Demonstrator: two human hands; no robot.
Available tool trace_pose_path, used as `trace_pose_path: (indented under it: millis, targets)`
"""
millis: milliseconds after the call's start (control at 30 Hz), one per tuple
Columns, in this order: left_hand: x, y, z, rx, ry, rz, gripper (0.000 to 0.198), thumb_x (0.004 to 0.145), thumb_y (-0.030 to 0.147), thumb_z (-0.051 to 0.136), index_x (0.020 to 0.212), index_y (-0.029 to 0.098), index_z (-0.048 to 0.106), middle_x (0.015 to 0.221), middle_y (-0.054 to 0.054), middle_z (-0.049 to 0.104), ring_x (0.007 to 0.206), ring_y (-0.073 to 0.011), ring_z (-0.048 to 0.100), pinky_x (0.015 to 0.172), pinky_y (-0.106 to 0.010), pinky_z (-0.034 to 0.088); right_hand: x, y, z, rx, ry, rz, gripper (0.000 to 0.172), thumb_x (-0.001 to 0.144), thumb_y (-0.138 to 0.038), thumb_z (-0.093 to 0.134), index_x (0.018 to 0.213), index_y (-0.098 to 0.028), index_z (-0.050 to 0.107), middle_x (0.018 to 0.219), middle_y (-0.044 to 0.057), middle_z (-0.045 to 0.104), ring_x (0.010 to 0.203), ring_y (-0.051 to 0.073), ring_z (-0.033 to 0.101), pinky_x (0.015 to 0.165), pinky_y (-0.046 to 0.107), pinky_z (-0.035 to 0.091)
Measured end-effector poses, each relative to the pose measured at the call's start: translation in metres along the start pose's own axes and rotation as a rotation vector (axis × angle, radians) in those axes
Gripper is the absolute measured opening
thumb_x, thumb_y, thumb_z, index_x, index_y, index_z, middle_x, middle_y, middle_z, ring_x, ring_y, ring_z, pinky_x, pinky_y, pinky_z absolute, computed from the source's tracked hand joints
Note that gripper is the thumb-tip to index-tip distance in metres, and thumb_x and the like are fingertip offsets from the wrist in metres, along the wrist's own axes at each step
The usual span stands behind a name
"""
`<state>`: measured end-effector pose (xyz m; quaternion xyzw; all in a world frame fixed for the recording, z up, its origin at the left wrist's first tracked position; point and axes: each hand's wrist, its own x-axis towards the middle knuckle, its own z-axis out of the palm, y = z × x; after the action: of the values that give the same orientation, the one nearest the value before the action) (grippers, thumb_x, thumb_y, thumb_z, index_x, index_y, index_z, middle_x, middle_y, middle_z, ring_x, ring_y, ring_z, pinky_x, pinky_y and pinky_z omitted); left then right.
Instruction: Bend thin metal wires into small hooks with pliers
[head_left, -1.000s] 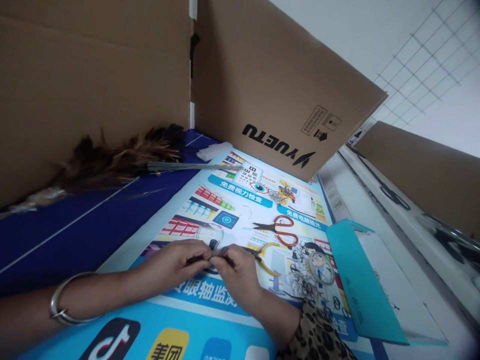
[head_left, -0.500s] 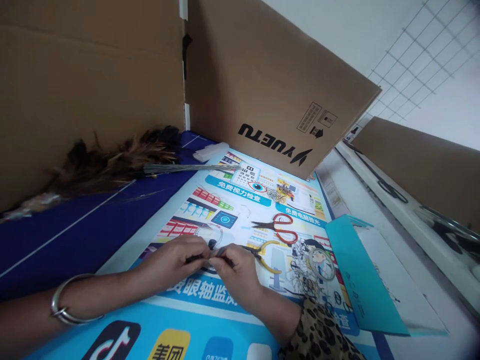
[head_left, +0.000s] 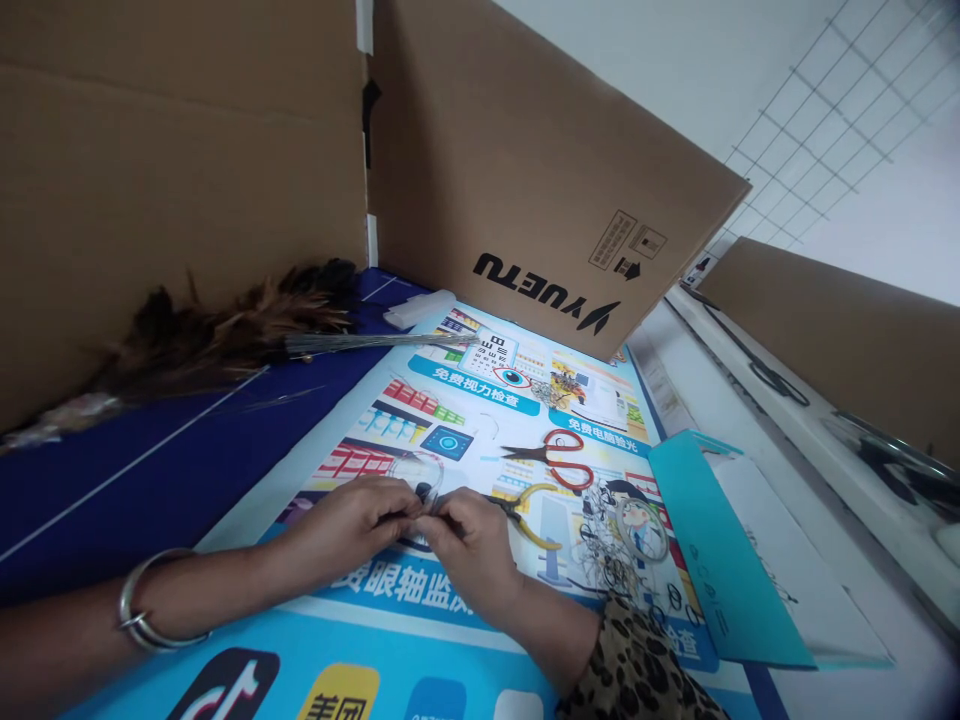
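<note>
My left hand [head_left: 367, 520] and my right hand [head_left: 474, 545] meet over the printed sheet, fingertips pinched together. A thin wire [head_left: 433, 484] rises in a curve from between them; its lower part is hidden by my fingers, and both hands appear closed on it. Just beyond my right hand lie yellow-handled pliers [head_left: 536, 515], their jaws partly covered by the hand. Red-handled scissors [head_left: 566, 458] rest farther back with their handles apart. To the right is a tangled heap of small bent wire pieces [head_left: 611, 555], beside a coil of wire [head_left: 643, 528].
A bundle of straight wires [head_left: 375, 342] lies at the back left, near brown feathers [head_left: 240, 320]. Cardboard panels [head_left: 525, 150] stand behind the sheet. A teal folder [head_left: 724, 560] lies at right. A smaller wire pile [head_left: 553, 392] sits near the back.
The curved wire stands out more clearly above my fingertips. My hands stay pinched together in nearly the same place, and the view has shifted slightly.
</note>
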<state>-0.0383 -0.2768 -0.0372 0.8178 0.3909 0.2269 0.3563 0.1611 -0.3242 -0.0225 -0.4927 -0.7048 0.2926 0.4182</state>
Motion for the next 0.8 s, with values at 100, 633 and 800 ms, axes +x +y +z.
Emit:
trace_pose_path:
  millis: [100, 633, 800]
  targets:
    - [0.001, -0.002, 0.001, 0.042, -0.003, 0.006, 0.019, 0.089, 0.027, 0.054, 0.078, 0.021, 0.069, 0.08, -0.005, 0.074, 0.081, -0.0231, 0.067, 0.075, -0.032, 0.046, 0.001, -0.001, 0.0, -0.039, -0.017, 0.027, 0.029, 0.094, -0.031, 0.071, 0.068, -0.022, 0.06, 0.073, 0.0, 0.065, 0.069, 0.014, 0.06, 0.066, 0.026, 0.047]
    - [0.009, 0.034, -0.035, -0.271, 0.156, 0.068, 0.017, 0.091, 0.035, 0.068, 0.08, 0.023, 0.074, 0.083, 0.0, 0.074, 0.083, -0.0189, 0.066, 0.078, -0.028, 0.051, 0.003, -0.003, 0.0, -0.015, 0.002, -0.01, 0.021, 0.087, -0.023, 0.065, 0.068, -0.023, 0.056, 0.072, -0.001, 0.061, 0.067, 0.015, 0.057, 0.067, 0.026, 0.047]
    - [0.011, 0.036, -0.032, -0.271, 0.143, 0.109, 0.02, 0.094, 0.034, 0.063, 0.079, 0.022, 0.069, 0.08, 0.001, 0.07, 0.077, -0.0166, 0.062, 0.073, -0.026, 0.049, 0.003, -0.002, 0.0, -0.026, -0.003, 0.002, 0.02, 0.088, -0.021, 0.064, 0.069, -0.023, 0.058, 0.072, -0.001, 0.062, 0.067, 0.015, 0.057, 0.068, 0.026, 0.048]
